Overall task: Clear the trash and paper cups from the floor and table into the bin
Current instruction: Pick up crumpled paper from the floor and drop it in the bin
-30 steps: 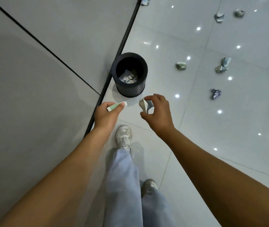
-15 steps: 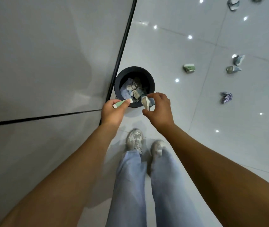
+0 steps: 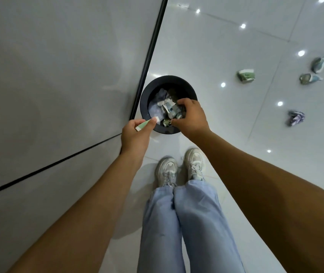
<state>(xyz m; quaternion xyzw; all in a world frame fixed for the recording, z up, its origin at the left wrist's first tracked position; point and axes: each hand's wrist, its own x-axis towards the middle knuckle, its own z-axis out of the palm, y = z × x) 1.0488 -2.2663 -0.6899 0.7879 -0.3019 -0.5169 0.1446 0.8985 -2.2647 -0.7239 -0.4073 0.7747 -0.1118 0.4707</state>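
The black bin point(image 3: 169, 104) stands on the glossy floor point(image 3: 236, 134) just beside the wall's dark edge strip, already holding a heap of crumpled paper. The left hand point(image 3: 135, 134) pinches a flat green-and-white scrap point(image 3: 147, 123) between thumb and forefinger, with the scrap's tip over the bin's near rim. The right hand point(image 3: 190, 117) hangs over the bin's mouth with its fingers curled downward; whether they hold anything I cannot tell, since the hand hides its own palm. The main risk is the scrap: it is light and flat, and it sits right at the rim, so a release from here could let it flutter or slide down the outside onto the floor. Moving it further over the opening first looks safer. 4 crushed cups point(image 3: 246, 75) lie well apart on the floor to the right, so much of the task looks undone.
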